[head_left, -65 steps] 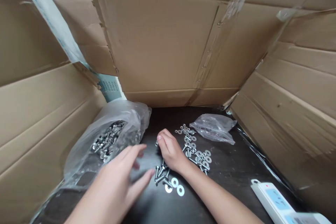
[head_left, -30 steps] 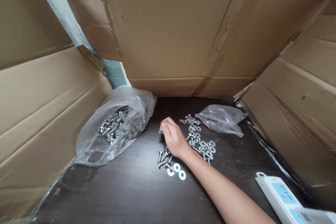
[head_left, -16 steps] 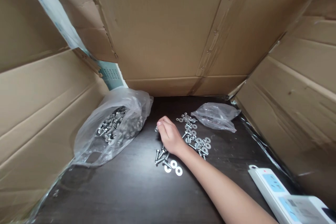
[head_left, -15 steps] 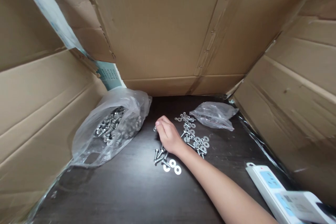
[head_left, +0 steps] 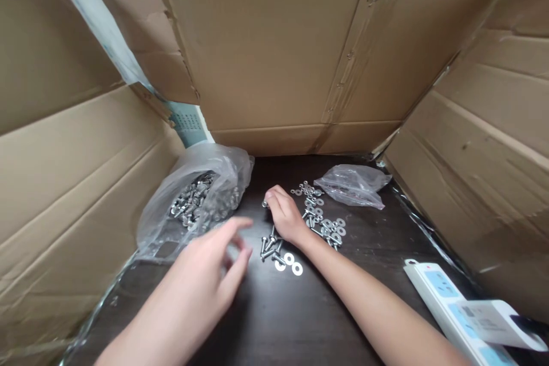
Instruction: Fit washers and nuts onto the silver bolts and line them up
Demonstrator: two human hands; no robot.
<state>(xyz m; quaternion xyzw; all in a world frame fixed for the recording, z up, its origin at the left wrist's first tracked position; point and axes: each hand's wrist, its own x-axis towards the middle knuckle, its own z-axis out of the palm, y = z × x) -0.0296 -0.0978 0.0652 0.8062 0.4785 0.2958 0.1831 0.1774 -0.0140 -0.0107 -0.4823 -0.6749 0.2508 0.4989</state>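
Note:
My right hand (head_left: pixel 286 216) is closed in a pinch over the dark table. A small shiny nut (head_left: pixel 265 203) shows at its fingertips; whether more is inside the fingers is hidden. Just below that hand lie several bolts (head_left: pixel 269 249), with flat washers (head_left: pixel 297 269) beside them. From the lower left comes my left hand (head_left: pixel 210 269), slightly blurred, its thumb and fingers apart and nothing visible between them. It is in front of a clear plastic bag (head_left: pixel 150 223) full of metal fasteners (head_left: pixel 195 200).
A scattered group of washers, nuts and bolts (head_left: pixel 319 217) lies right of my right hand. Behind it is another clear plastic bag (head_left: pixel 354 183). A white power strip (head_left: pixel 433 291) with a plugged-in adapter sits at the lower right. Cardboard walls (head_left: pixel 274 57) surround the table.
My left hand has entered from the lower left, up beside the bag of fasteners. The view has shifted slightly; my right hand keeps its pinch in nearly the same place.

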